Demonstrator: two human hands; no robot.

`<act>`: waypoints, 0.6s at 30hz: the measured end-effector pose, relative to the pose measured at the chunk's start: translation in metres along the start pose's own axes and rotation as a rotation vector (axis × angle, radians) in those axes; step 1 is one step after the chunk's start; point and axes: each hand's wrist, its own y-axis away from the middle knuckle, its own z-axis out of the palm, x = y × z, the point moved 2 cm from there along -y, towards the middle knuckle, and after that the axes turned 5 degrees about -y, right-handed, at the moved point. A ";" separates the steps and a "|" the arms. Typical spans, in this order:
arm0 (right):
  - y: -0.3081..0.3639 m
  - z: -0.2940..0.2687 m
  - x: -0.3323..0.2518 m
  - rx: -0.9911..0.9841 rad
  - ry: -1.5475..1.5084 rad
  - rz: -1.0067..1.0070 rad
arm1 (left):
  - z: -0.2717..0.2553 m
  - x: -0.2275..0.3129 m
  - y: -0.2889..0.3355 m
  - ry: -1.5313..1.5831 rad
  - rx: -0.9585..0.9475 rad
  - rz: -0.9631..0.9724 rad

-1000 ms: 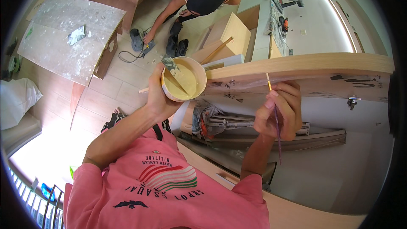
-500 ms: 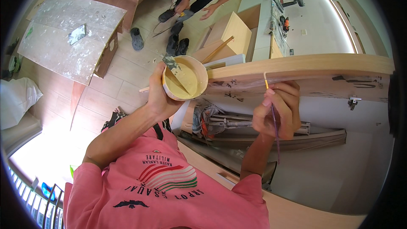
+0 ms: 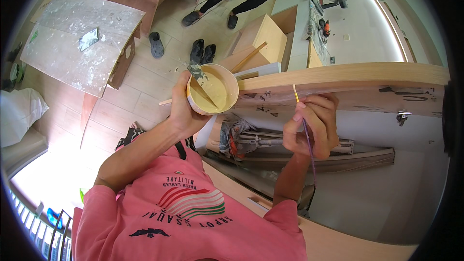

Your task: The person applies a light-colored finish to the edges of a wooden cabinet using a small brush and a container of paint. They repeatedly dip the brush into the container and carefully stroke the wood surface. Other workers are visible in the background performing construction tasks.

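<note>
Head view: I note the panel at right. Tub: gripped in the left hand, just left of the panel; tilting could, I judge, spill it. Knife: leaning inside; a jolt could drop it. Brush: 1, pinched in the right hand, tip at the panel's edge, contact unconfirmed; a slip could cause a smear.

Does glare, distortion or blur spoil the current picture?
Head view throughout: the floor at lower left is washed out; the light strip at upper right glares; the wooden board looks bowed, probably by the fisheye; part of the person at the top is blurred; the brush and tub read clearly.
</note>
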 end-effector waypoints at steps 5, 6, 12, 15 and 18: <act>0.001 0.000 -0.001 0.021 0.001 0.011 | -0.003 0.000 0.000 -0.023 -0.017 -0.010; 0.001 0.001 -0.002 -0.004 0.012 0.004 | -0.002 0.000 0.001 -0.025 -0.011 -0.011; 0.003 0.002 -0.003 -0.027 0.023 0.008 | -0.003 0.000 0.002 -0.013 0.005 -0.011; 0.002 0.003 -0.006 -0.055 0.025 0.023 | 0.002 0.001 0.004 0.002 0.092 -0.035; 0.004 -0.003 -0.004 0.032 -0.009 0.023 | -0.001 0.002 0.001 -0.011 0.041 -0.047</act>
